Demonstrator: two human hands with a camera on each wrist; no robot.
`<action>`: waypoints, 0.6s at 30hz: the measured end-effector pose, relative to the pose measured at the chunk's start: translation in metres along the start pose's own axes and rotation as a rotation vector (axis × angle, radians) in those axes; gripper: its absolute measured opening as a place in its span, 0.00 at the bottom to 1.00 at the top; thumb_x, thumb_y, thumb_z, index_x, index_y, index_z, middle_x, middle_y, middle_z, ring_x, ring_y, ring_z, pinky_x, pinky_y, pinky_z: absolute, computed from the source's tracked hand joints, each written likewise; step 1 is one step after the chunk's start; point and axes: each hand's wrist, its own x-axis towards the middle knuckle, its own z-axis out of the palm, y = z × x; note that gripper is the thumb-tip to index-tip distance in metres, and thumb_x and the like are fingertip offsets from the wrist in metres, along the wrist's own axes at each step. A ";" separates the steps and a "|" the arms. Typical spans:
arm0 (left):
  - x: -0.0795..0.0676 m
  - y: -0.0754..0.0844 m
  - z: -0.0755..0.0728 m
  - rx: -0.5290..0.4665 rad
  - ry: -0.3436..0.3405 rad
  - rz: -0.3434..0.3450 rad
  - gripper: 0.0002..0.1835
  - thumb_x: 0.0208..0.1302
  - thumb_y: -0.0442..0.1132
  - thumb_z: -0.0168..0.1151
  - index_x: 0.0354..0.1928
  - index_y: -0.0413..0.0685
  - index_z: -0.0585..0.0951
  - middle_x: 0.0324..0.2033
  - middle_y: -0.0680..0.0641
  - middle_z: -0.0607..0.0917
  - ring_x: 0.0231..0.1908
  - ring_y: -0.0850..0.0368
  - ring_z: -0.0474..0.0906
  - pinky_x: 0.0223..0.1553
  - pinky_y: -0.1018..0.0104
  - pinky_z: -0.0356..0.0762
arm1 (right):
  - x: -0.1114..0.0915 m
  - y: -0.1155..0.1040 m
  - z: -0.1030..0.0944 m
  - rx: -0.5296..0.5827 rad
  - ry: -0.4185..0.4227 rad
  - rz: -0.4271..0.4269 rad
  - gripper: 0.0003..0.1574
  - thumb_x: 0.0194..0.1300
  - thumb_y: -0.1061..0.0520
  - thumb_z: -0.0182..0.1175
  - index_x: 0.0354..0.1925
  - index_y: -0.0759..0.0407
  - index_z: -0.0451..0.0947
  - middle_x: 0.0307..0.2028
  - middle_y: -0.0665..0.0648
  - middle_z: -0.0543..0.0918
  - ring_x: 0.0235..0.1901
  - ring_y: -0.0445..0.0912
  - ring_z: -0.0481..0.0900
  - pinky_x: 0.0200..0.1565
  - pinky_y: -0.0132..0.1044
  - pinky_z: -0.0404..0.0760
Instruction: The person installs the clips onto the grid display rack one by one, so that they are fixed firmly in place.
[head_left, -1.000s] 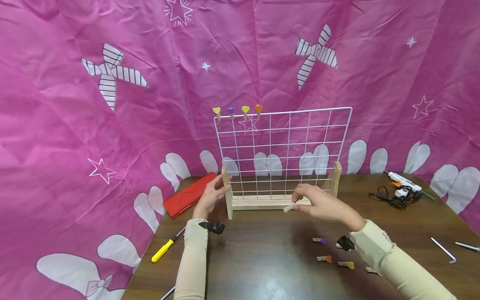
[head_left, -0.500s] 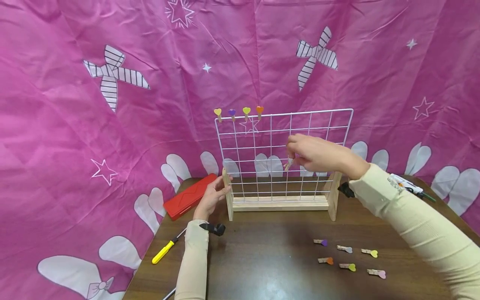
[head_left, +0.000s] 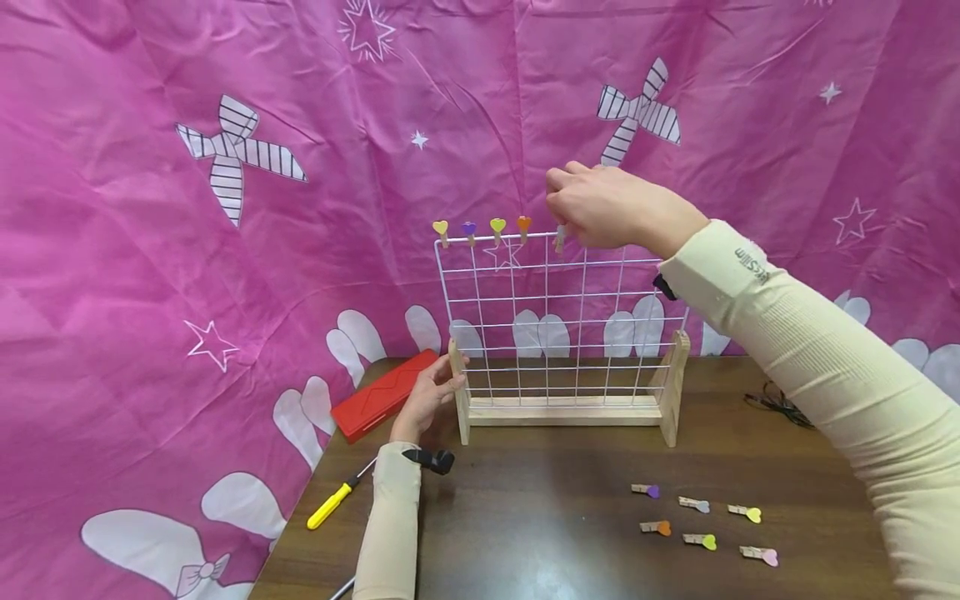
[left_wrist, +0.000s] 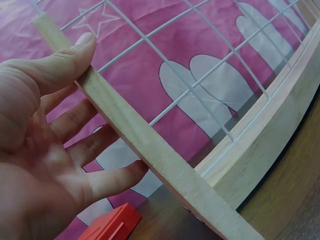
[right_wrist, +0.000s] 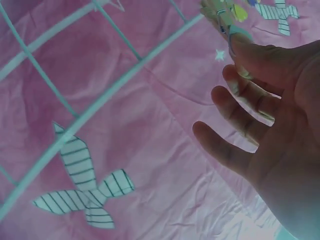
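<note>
At the top rail (head_left: 536,236) of the wire grid (head_left: 547,297), next along to the right from the orange clip (head_left: 523,226) — noted, a grey clip (head_left: 558,242), pinched by thumb and fingertips of the right hand (head_left: 618,207). Points wooden legs downward, long axis near upright and so crosswise to the rail. Judged decisive for the coming move: seating of those legs across the rail. Lies at the right hand's fingertips, below and to the left of the knuckles; well apart from the left hand (head_left: 427,402). Grips, with the latter, the wooden post (head_left: 462,423) low at the grid's left end — thumb over the post, fingers reaching to its outer side. Cannot be told: whether the legs already straddle the rail, or merely stand before it. Partly covered by fingers, the clip's heart; cut close to the upper edge and blurred in the right wrist view. Hidden behind right hand and right sleeve (head_left: 817,367), the rail's right stretch. Obscured likewise, part of the black cable (head_left: 780,407) on the desk (head_left: 525,508).
</note>
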 end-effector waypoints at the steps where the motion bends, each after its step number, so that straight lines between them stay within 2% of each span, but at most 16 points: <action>1: 0.000 -0.001 0.000 0.003 0.005 0.001 0.25 0.63 0.29 0.56 0.63 0.46 0.67 0.58 0.40 0.71 0.53 0.48 0.69 0.55 0.40 0.62 | 0.003 0.001 -0.002 -0.013 -0.011 0.007 0.02 0.54 0.66 0.59 0.26 0.61 0.76 0.38 0.58 0.71 0.39 0.55 0.67 0.33 0.48 0.72; 3: 0.000 -0.004 -0.001 0.013 0.020 0.002 0.25 0.62 0.31 0.58 0.62 0.47 0.69 0.57 0.41 0.73 0.53 0.48 0.70 0.55 0.41 0.63 | 0.010 0.002 -0.006 -0.048 -0.019 0.010 0.01 0.54 0.65 0.58 0.27 0.62 0.76 0.37 0.60 0.71 0.39 0.57 0.67 0.33 0.50 0.72; 8: 0.000 -0.005 -0.001 0.029 0.030 0.020 0.25 0.60 0.34 0.61 0.61 0.49 0.71 0.56 0.44 0.74 0.54 0.49 0.71 0.54 0.44 0.66 | 0.023 0.004 -0.011 -0.100 -0.057 0.027 0.05 0.54 0.65 0.54 0.28 0.64 0.77 0.35 0.62 0.70 0.38 0.59 0.67 0.33 0.53 0.73; 14: 0.001 -0.005 0.000 0.048 0.029 0.028 0.25 0.59 0.35 0.62 0.60 0.52 0.72 0.55 0.45 0.75 0.53 0.48 0.71 0.51 0.45 0.69 | 0.035 0.005 -0.010 -0.100 -0.170 0.083 0.07 0.57 0.65 0.53 0.33 0.65 0.77 0.37 0.63 0.71 0.42 0.59 0.67 0.38 0.53 0.74; 18: 0.001 -0.005 0.000 0.044 0.039 0.030 0.24 0.59 0.34 0.62 0.59 0.52 0.72 0.54 0.45 0.76 0.54 0.43 0.69 0.51 0.45 0.69 | 0.043 0.003 -0.008 -0.094 -0.216 0.092 0.07 0.55 0.65 0.53 0.34 0.65 0.75 0.39 0.63 0.72 0.42 0.59 0.67 0.39 0.53 0.74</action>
